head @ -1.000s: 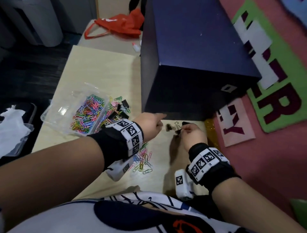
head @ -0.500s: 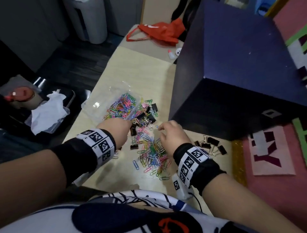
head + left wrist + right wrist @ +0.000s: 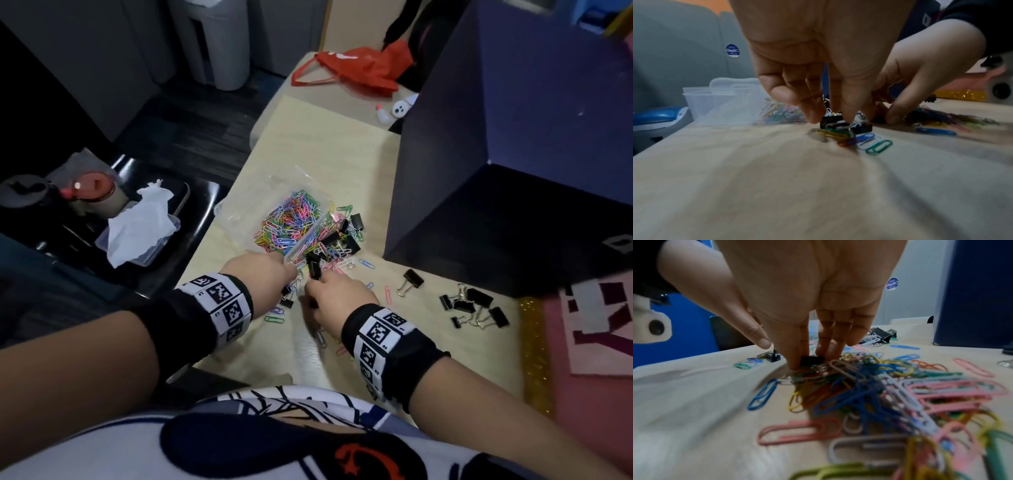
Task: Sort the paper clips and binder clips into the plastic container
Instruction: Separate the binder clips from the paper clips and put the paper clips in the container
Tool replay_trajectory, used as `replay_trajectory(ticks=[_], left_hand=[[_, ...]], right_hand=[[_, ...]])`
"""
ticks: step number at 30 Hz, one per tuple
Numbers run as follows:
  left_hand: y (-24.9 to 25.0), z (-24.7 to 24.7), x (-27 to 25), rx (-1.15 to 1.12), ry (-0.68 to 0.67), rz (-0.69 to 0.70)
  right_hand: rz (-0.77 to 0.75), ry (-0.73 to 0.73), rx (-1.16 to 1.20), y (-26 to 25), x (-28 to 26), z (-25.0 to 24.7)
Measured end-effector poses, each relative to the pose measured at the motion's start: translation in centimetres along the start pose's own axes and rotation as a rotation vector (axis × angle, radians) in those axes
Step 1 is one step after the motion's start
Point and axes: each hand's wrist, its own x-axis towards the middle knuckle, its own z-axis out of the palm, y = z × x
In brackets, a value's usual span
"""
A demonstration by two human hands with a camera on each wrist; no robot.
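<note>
A clear plastic container [image 3: 239, 209] holding coloured paper clips [image 3: 291, 219] lies on the table beside a heap of black binder clips [image 3: 346, 236]. More paper clips [image 3: 879, 386] are spread under my hands. My left hand [image 3: 270, 274] reaches down just in front of the container, its fingertips [image 3: 813, 116] pinching a black binder clip [image 3: 836, 125] that lies on the table. My right hand [image 3: 325, 291] is close beside it, thumb and fingers pinching another black binder clip [image 3: 812, 361] at the edge of the paper clip pile.
A large dark blue box [image 3: 513, 154] stands at the right rear. A group of binder clips [image 3: 472, 308] and one single binder clip [image 3: 411, 279] lie right of my hands. A red bag [image 3: 359, 72] sits at the table's far end. The left table edge is near.
My right hand left the spot by the blue box and came back left to the pile. Both hands have dropped onto the clips and now sit close together.
</note>
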Motion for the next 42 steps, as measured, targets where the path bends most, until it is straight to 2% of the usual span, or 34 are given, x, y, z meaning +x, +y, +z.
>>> replay_trajectory(ticks=[6,10,13,16,21,26,28,38,42], left_hand=[[0.0,-0.1,-0.2,0.187,-0.059,0.079],[-0.4,-0.3,-0.6,0.27,-0.009,0.145],[-0.7,0.0,-0.8,0.24,0.024,0.165],[-1.1,0.6,-0.8,0.151,0.013,0.198],[-1.2,1.0,-0.7,-0.01,-0.033,0.194],[-1.2,0.9,-0.6,-0.082,-0.006,0.17],[-1.1,0.9,-0.6,-0.108,0.016,0.159],[0.2,0.7,-0.4,0.031,0.007,0.096],[0.7,0.0,-0.8,0.052,0.023,0.056]], right_hand=[[0.095,0.015,0.185,-0.1,-0.3,0.2],[0.161,0.073,0.333,0.0,-0.6,0.2],[0.203,0.115,0.379,-0.3,-0.4,0.0],[0.186,0.118,0.355,-0.6,-0.1,-0.2],[0.158,0.008,0.228,-1.7,0.0,-0.3],[0.231,0.116,0.094,-2.7,0.4,0.0],[0.225,0.114,0.044,-3.1,0.6,0.1],[0.27,0.103,0.048,-3.4,0.7,0.5],[0.228,0.085,0.024,-3.4,0.5,0.8]])
